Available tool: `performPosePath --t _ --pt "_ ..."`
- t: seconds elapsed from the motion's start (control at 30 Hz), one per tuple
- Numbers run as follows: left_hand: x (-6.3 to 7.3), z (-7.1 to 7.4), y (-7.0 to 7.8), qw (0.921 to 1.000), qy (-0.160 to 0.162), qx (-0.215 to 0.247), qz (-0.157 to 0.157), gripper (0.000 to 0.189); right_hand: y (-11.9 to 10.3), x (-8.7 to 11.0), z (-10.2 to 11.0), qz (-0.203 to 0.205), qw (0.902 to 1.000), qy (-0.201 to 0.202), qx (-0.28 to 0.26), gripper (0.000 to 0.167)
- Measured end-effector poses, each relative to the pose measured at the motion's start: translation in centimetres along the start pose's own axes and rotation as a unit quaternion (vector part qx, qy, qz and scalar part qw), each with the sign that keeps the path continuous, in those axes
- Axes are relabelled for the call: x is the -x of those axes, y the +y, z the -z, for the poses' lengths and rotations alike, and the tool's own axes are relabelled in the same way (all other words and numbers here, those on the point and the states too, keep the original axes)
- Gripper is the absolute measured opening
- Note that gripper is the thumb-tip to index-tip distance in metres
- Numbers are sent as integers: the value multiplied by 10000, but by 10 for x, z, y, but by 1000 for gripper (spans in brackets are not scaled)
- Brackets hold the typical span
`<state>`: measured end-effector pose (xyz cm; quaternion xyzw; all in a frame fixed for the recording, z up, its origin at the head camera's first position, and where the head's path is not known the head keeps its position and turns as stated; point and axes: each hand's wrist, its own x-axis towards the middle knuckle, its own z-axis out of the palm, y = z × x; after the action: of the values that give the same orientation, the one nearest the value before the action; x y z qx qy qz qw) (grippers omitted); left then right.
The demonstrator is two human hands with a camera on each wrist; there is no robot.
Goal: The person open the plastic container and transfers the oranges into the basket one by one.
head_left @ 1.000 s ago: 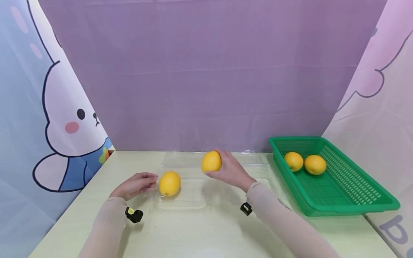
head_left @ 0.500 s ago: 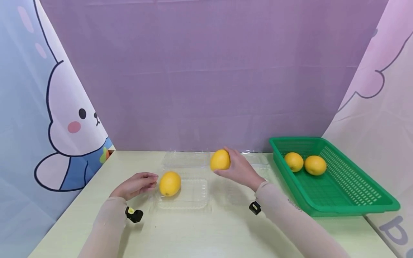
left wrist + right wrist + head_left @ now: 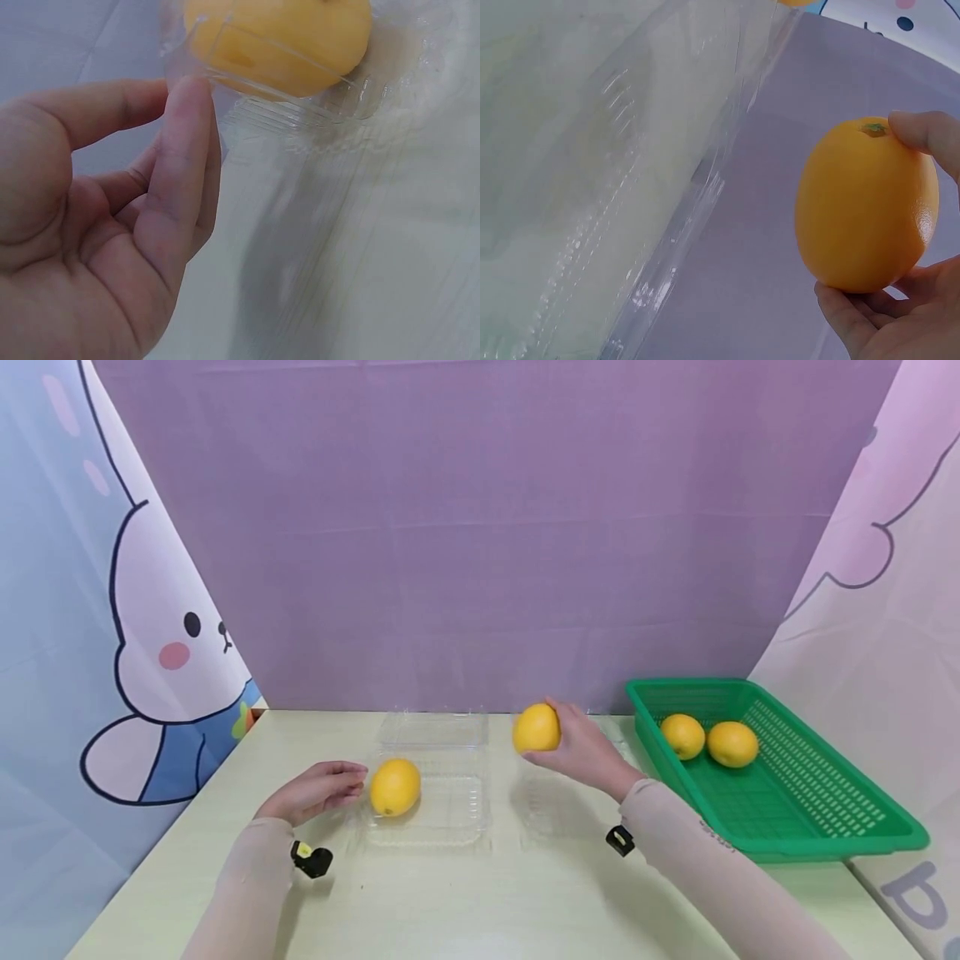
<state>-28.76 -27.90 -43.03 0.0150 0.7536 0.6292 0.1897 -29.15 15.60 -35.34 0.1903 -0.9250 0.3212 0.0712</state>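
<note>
My right hand holds an orange up above the right-hand clear plastic box. In the right wrist view the thumb is at the green stem end of this orange, and the other fingers support its opposite end. A second orange sits in the left part of the left-hand clear plastic box. At that box's left edge is my left hand. Seen from the left wrist, its thumb and forefinger pinch the thin plastic rim beside the orange.
To the right stands a green basket with two more oranges inside. Raised clear lids stand at the back of both boxes, the right one partly hidden by my right hand. A purple cloth hangs behind the pale table.
My right hand has moved to the right with its orange, from between the two boxes to over the right-hand box. The left hand has stayed in place.
</note>
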Motion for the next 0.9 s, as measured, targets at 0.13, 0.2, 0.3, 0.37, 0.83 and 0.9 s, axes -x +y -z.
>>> performPosePath --t 0.13,0.2,0.3,0.37,0.83,0.9 --pt "0 0 0 10000 35 0 24 52 8 3 7 -38 10000 25 -5 92" --pt "0 0 0 10000 47 -17 31 52 13 5 10 -37 10000 65 6 93" --pt "0 -1 0 10000 55 -29 27 52 19 6 14 -9 9999 135 -12 93" --pt "0 -1 1 10000 51 -33 22 52 22 7 18 15 9998 177 -12 93" --pt "-1 -2 -1 10000 44 1 26 54 38 11 50 -162 9993 247 232 98" --pt "-1 -2 -1 10000 61 1 30 53 41 12 53 -208 9992 252 250 99"
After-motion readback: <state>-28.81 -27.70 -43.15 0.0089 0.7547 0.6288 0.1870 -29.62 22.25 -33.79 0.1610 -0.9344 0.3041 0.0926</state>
